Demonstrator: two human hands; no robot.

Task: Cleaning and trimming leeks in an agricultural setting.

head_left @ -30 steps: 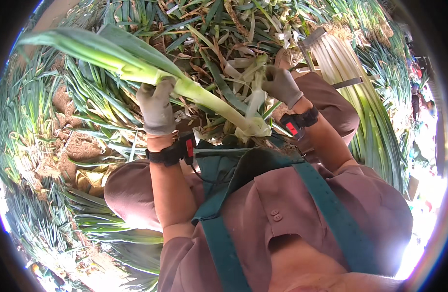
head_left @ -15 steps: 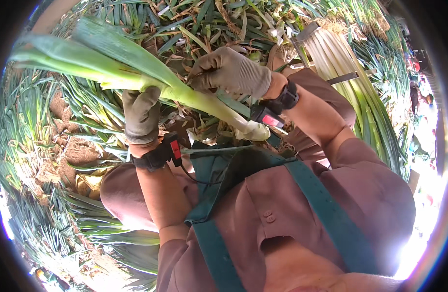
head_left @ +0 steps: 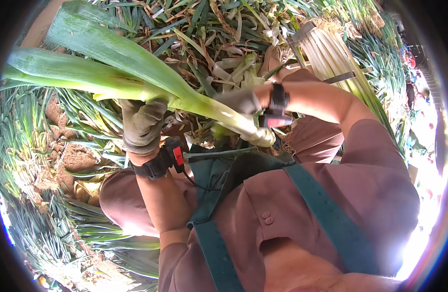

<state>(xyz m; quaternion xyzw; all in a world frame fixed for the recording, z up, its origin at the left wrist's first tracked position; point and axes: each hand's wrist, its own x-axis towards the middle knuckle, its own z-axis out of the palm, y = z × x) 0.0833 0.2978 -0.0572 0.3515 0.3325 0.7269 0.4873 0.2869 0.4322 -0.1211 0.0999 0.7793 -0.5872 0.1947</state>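
Observation:
A large leek (head_left: 197, 103) slants across in front of me, its broad green leaves fanned to the upper left and its pale root end low toward my lap. My left hand (head_left: 142, 125), in a grey-brown glove, is closed around it from below, where the leaves part from the stalk. My gloved right hand (head_left: 241, 101) is smeared by motion just behind the pale stalk. Its fingers are partly hidden by the stalk and too blurred to read. A blurred pale-green scrap (head_left: 219, 130) shows below the stalk.
At the right, a bundle of trimmed leeks (head_left: 331, 53) rests in a metal holder (head_left: 341, 78). Stripped leaves (head_left: 233, 65) litter the ground ahead. Heaped leeks (head_left: 27, 126) with soil-caked roots (head_left: 78, 158) lie at the left. A dark apron (head_left: 243, 165) covers my lap.
My right hand has moved from above the leek's middle down and right, behind its pale stalk. The leek has shifted slightly, its leaves spreading wider; my left hand still grips it.

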